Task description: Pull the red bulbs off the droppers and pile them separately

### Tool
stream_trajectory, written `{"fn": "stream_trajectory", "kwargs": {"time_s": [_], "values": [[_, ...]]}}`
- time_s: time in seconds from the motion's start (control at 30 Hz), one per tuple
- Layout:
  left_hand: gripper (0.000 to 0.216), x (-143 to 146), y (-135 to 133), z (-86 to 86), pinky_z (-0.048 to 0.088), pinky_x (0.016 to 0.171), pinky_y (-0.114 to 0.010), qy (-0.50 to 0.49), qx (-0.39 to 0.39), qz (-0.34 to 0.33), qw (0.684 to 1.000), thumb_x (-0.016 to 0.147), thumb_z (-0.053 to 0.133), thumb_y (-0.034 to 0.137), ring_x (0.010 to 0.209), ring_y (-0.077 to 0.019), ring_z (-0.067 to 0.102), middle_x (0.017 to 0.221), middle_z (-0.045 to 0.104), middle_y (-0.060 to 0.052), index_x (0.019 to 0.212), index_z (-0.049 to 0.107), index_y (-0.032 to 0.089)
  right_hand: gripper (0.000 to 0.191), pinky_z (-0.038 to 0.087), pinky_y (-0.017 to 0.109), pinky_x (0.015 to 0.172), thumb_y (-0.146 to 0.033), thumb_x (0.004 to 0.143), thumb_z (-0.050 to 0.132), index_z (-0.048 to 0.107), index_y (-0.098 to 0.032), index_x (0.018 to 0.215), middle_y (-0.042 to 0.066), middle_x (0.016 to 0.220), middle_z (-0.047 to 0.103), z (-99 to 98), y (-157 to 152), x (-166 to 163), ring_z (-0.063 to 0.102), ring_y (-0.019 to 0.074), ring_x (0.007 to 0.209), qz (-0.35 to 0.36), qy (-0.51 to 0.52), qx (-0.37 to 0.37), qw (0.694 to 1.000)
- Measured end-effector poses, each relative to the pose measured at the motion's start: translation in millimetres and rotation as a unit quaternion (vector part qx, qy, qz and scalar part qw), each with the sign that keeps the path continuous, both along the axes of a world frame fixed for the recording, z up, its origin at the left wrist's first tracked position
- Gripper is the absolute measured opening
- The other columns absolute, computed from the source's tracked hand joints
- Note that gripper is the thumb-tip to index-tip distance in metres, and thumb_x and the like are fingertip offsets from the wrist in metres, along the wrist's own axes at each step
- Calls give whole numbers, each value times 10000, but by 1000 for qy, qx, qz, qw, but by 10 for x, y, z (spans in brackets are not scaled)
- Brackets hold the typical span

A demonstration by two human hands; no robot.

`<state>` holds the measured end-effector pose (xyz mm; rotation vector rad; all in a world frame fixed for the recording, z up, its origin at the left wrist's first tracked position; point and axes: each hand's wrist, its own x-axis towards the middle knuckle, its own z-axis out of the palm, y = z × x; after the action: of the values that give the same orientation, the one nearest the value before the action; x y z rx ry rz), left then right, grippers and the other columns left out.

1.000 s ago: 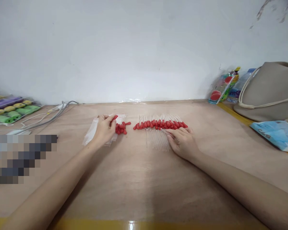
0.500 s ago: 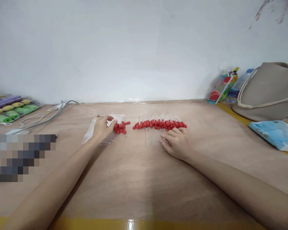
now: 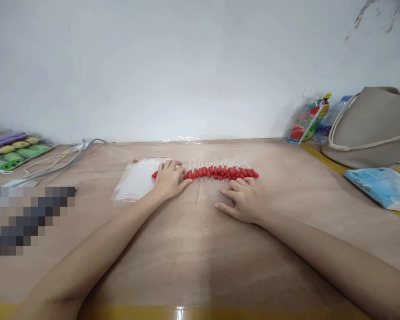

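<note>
Left hand (image 3: 170, 178) reaches forward from the near left, palm down, wrist low, thumb spread off the fingers toward the right. Its grip is apart and lies over the left end of a row of red caps (image 3: 218, 171); one cap pokes out on its far-left side, and from where I stand the palm hides any others. Right hand (image 3: 245, 198) comes in from the near right, also palm down, grip apart, thumb nearer me than the fingers. Clear tubes (image 3: 215, 191) lie beside and partly under this grip; their covered ends cannot be made out, nor their number. The caps run between and just beyond both grips, pale stems (image 3: 216, 163) behind them. Plastic bags (image 3: 133, 182) left of the left grip. Both forearms cut off at the elbow side.
</note>
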<state>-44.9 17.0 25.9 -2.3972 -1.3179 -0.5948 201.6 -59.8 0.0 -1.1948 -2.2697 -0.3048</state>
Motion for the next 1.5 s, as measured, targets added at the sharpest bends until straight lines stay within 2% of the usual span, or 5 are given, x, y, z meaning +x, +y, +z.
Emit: {"fn": "stream_trajectory", "kwargs": {"time_s": [0.37, 0.53, 0.77, 1.3, 1.5], "values": [[114, 42, -50, -69, 348, 827, -398, -163, 86, 48, 982, 759, 549, 278, 1003, -247, 456, 1009, 560, -77, 742, 590, 174, 267, 297, 342, 741, -397, 809, 515, 658, -188, 893, 33, 735, 557, -63, 35, 15, 490, 148, 714, -14, 91, 47, 995], [93, -31, -279, -72, 341, 872, -409, -192, 135, -17, 972, 749, 577, 266, 996, -237, 461, 1038, 547, -77, 780, 599, 181, 341, 359, 367, 784, -339, 801, 528, 578, -180, 1098, 84, 954, 600, -60, 55, 19, 531, 195, 867, -7, 124, 89, 988], [102, -50, -568, -117, 368, 873, -382, -95, 47, -214, 971, 783, 558, 213, 1016, -208, 487, 1059, 563, -69, 882, 571, 193, 436, 322, 431, 989, -328, 813, 527, 481, -178, 1220, 99, 1200, 545, -56, 84, 32, 445, 222, 1162, 73, 95, 100, 988], [343, 204, -643, -113, 365, 992, -431, -115, -24, -243, 963, 811, 533, 259, 1237, -246, 362, 1314, 411, -136, 1137, 495, 160, 180, 402, 416, 970, -183, 829, 510, 609, -172, 978, 38, 947, 679, -171, 111, -40, 554, 197, 1060, 168, 88, 98, 977], [193, 348, -579, -228, 423, 949, -393, -126, -25, -277, 952, 840, 509, 256, 1084, -195, 531, 1035, 635, -77, 995, 577, 164, 233, 456, 379, 933, -190, 836, 494, 595, -175, 1045, 72, 1011, 657, -242, 121, -84, 596, 172, 978, 194, 97, 105, 971]]}}
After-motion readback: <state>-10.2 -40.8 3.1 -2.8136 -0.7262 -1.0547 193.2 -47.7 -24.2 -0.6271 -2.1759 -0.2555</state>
